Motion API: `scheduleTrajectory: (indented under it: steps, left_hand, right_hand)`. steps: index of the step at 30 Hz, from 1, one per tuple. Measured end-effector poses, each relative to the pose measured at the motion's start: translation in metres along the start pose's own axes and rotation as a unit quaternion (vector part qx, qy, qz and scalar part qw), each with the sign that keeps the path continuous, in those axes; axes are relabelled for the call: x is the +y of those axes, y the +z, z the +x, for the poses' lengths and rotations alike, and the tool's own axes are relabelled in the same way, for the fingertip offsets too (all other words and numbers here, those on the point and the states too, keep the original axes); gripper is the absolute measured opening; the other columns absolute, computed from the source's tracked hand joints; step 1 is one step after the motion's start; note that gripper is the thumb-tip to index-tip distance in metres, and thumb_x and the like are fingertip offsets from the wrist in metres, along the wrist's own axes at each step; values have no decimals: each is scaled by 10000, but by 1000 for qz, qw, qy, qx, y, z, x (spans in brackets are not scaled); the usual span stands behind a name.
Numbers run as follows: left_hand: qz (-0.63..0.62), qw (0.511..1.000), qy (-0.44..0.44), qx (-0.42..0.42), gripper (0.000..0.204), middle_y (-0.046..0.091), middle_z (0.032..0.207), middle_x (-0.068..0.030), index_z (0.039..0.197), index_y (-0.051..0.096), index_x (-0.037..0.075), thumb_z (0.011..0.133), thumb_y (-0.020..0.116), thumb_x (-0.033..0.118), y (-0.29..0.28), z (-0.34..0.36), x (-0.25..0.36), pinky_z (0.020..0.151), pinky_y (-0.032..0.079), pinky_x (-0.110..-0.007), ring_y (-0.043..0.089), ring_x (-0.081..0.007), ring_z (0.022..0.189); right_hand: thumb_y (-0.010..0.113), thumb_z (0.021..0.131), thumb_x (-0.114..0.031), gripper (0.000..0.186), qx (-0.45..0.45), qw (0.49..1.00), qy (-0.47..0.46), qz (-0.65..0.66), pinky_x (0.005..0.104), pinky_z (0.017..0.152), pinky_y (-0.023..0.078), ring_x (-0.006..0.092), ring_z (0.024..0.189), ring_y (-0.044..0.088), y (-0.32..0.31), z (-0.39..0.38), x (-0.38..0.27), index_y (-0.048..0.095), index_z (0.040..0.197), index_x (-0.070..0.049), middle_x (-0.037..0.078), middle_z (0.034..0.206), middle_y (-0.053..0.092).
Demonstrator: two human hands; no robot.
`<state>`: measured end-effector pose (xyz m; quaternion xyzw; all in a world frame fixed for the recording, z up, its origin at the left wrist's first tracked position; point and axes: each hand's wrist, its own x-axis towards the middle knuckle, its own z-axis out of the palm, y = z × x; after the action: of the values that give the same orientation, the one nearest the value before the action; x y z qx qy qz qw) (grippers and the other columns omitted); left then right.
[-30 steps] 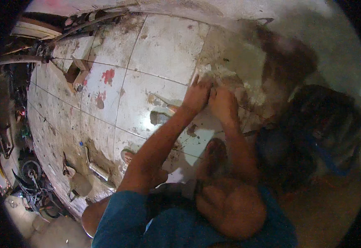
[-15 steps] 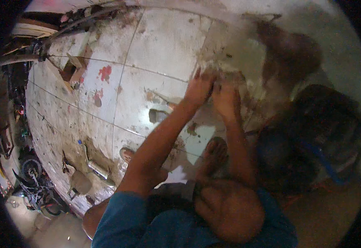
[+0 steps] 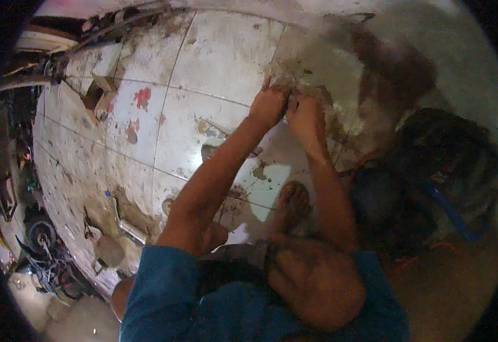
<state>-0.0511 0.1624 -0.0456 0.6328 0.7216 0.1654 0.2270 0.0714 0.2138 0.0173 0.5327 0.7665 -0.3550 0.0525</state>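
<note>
- We see our L hand [image 3: 269, 107] w/ fingers curled, just beside our R hand [image 3: 305, 117], also curled.
- What they hold, if smth., we cannot tell (the fingertips are blurred & partly hidden).
- Both are over the tile floor [image 3: 220, 62], at a brown patch [image 3: 320, 94]; if they touch it, we cannot tell.
- On R side: dark bundle [image 3: 454, 151] w/ blue strap [image 3: 456, 218].
- Far L: motorbike [image 3: 47, 256].

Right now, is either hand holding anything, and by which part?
Can't tell: left hand and right hand are close together over the tiled floor; dimness and blur obscure any hold.
</note>
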Motion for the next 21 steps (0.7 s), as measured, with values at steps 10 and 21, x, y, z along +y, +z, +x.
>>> scheduleTrajectory:
  steps: [10,21]
  left_hand:
    - [-56,992,-94,-66,393,703,1135,-181,1269,604,40,881,596,106,-19,10,15,1169,355,-533,662,-324,1131]
    - [4,997,-18,81,454,704,1154,-212,1328,590,69,882,615,156,-1,19,-24,1119,429,-510,683,-402,1028]
  right_hand:
    - [583,934,-226,276,28,999,15,-8,544,839,533,476,976,666,-27,9,-16,736,995,-4,282,1055,692]
    - [607,924,-247,286,8,999,-27,-31,559,846,527,474,1016,656,-6,14,-27,726,1055,-22,274,1098,690]
